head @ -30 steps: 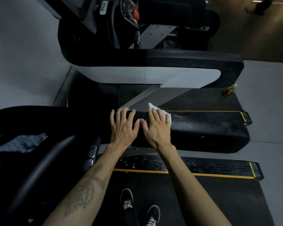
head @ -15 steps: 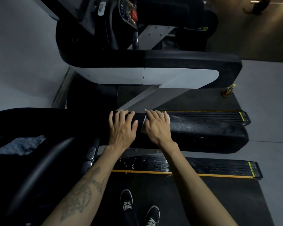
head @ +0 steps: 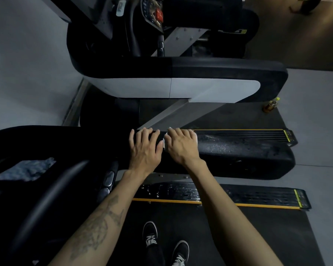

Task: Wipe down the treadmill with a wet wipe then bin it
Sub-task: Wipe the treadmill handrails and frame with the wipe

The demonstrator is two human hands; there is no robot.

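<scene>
I stand on a black treadmill, and its right handrail (head: 238, 156) runs across in front of me, wet and speckled to the right of my hands. My right hand (head: 181, 148) lies palm down on the rail and presses a white wet wipe (head: 195, 139) against it. Only the wipe's edges show, beside the thumb and the little finger. My left hand (head: 145, 150) rests on the same rail just to the left, thumb almost touching the wipe, fingertips bent over the far edge, holding nothing.
A blue-grey cloth (head: 27, 169) lies in the console tray at left. Below the rail is the wet side footplate (head: 258, 196) with a yellow stripe, then the belt (head: 210, 237) with my shoes (head: 150, 235). A second treadmill (head: 181, 89) stands beyond, a bottle (head: 271, 106) on the floor beside it.
My right hand has slid the wipe leftward along the rail toward my left hand. The wipe corner that stuck out past the fingertips is now tucked under the hand. The left hand stayed put.
</scene>
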